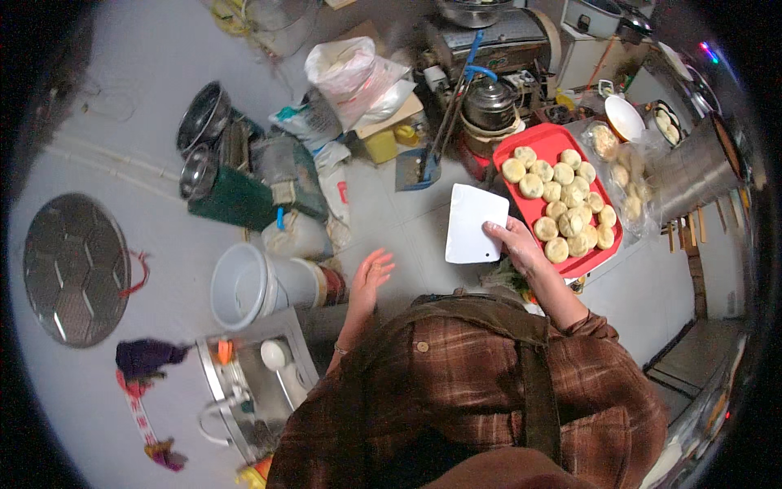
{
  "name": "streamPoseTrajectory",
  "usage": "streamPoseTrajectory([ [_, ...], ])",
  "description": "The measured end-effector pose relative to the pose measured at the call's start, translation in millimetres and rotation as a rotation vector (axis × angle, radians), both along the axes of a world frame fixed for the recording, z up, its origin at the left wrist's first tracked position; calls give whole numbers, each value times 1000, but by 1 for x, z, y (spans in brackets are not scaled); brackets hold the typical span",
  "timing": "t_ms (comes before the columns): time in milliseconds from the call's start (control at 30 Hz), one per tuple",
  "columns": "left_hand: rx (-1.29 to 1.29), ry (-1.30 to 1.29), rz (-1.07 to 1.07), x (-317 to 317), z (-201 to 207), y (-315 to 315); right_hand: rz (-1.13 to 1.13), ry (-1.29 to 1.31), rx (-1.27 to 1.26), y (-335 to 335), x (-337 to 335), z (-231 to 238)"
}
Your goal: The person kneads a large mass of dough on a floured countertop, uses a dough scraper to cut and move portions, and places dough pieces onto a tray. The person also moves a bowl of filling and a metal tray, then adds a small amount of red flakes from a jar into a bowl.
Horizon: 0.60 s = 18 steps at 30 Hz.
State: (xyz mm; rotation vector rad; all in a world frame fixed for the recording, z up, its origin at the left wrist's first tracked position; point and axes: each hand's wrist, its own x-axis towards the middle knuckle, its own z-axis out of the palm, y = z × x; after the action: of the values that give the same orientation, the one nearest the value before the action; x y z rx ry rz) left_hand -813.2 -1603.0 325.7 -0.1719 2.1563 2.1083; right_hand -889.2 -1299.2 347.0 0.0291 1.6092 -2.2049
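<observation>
My right hand [518,243] grips a flat white plastic dough scraper [471,220] by its right edge, thumb on top; a small hole shows near one corner. To the left, my left hand [372,273] is held out with its fingers apart and nothing in it. Just right of the scraper lies a red tray [521,201] bearing many round, pale yellow-brown flat buns [564,173], some piled on others.
A lidded pot [490,104] stands beyond the tray. At the far middle are a blue dustpan [417,169] and a white sack [342,69]. On the left are a pale bucket [238,285] and a sink [248,391]. Bagged buns [631,175] lie at right.
</observation>
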Motion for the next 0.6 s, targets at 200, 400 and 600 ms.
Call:
streamPoseTrajectory([
  [200,171,-102,-234,-129,-14,-27,-388,-62,-1,-2,-46,-5],
  [400,32,17,-472,-270,18,-43,-702,-6,-139,-42,-88,13],
  [600,30,-47,-549,-354,38,-33,-770,-29,-47,-52,-106,25],
])
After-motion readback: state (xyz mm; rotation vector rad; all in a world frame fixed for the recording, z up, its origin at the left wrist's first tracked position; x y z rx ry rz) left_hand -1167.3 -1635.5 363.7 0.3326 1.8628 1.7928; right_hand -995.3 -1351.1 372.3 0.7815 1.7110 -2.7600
